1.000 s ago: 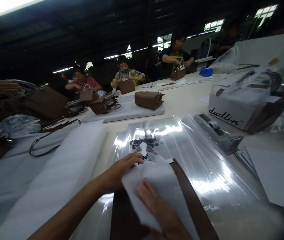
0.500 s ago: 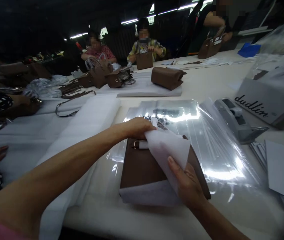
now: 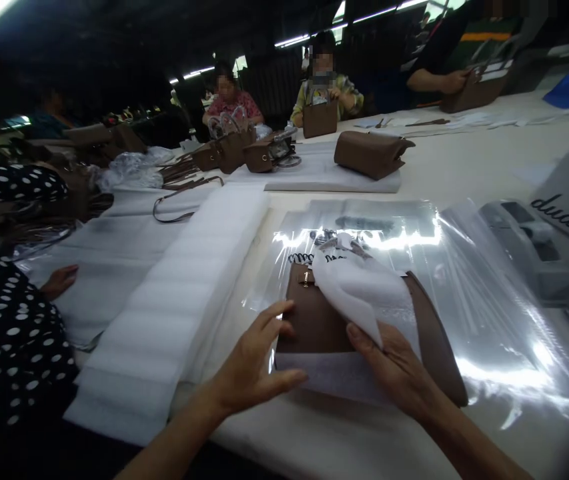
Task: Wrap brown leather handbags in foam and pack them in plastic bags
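A brown handbag (image 3: pixel 324 313) lies on the table in front of me, partly wrapped in white foam sheet (image 3: pixel 369 287) over its front and along its lower edge. My right hand (image 3: pixel 394 363) grips the foam sheet's edge between thumb and fingers. At the bag's left side is my left hand (image 3: pixel 259 357), fingers spread and thumb apart, holding nothing. Gold-coloured hardware shows near the bag's upper left corner. Its handles, at the top, are partly hidden by the wrapping. Clear plastic bags (image 3: pixel 379 223) lie beneath and beyond the handbag.
Left of me lies a stack of white foam sheets (image 3: pixel 179 280). Another brown handbag (image 3: pixel 371 155) rests on a padded sheet farther back. A grey device (image 3: pixel 529 247) stands at right. A co-worker in polka-dot sleeves (image 3: pixel 9 333) is close at left; others handle bags across the table.
My left hand has let go of the foam sheet near the bag's top and moved down to its left side, opening. My right hand still holds the sheet. The view has swung left.
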`<state>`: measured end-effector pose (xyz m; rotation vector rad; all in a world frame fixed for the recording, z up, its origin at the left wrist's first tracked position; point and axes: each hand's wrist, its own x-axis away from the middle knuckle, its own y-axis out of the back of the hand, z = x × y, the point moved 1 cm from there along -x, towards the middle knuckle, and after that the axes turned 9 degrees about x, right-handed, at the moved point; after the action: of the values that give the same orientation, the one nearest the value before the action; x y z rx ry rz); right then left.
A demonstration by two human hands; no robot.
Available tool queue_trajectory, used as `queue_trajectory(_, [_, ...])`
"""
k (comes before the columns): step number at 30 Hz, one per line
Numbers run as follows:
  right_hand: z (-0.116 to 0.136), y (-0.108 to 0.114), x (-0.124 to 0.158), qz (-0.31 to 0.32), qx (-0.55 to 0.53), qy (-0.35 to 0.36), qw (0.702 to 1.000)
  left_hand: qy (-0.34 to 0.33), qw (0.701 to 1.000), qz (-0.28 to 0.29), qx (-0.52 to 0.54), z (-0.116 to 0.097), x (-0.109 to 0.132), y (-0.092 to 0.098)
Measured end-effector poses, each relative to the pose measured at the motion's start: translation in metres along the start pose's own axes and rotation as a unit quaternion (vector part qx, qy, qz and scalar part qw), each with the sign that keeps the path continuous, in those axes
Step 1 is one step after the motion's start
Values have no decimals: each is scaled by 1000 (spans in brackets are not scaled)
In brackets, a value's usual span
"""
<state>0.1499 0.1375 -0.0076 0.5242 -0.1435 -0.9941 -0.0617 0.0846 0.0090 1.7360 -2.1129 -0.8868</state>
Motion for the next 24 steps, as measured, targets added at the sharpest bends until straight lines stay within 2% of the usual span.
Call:
queue_trajectory(1, [1, 0, -1, 3, 9, 5, 1000, 11, 1000, -7, 3, 2, 15, -4])
queue_trajectory(3, [3, -1, -2, 7, 32, 20, 999, 19, 999, -27, 20, 4, 29, -13])
queue_trajectory(6, [6, 0, -3, 16, 76, 61, 995, 37, 995, -66, 58, 1, 21, -23])
queue_trajectory(9, [6, 2, -1, 65, 126, 126, 982, 75, 987, -115, 83, -2, 8, -27])
queue_trajectory(14, [-1, 1, 6, 156, 234, 240, 929, 110, 972, -129, 161, 9, 8, -34])
queue_trajectory(17, [-5, -2, 6, 197, 283, 280, 896, 109, 970, -124, 179, 10, 11, -39])
queue_trajectory(19, [-7, -3, 5, 194, 287, 286, 894, 89, 973, -129, 172, 5, 12, -43])
queue_trajectory(22, [-6, -3, 1, 164, 264, 278, 909, 58, 976, -159, 137, -6, 11, -50])
queue_trajectory(24, [-5, -1, -2, 143, 249, 261, 922, 65, 972, -182, 130, -7, 9, -55])
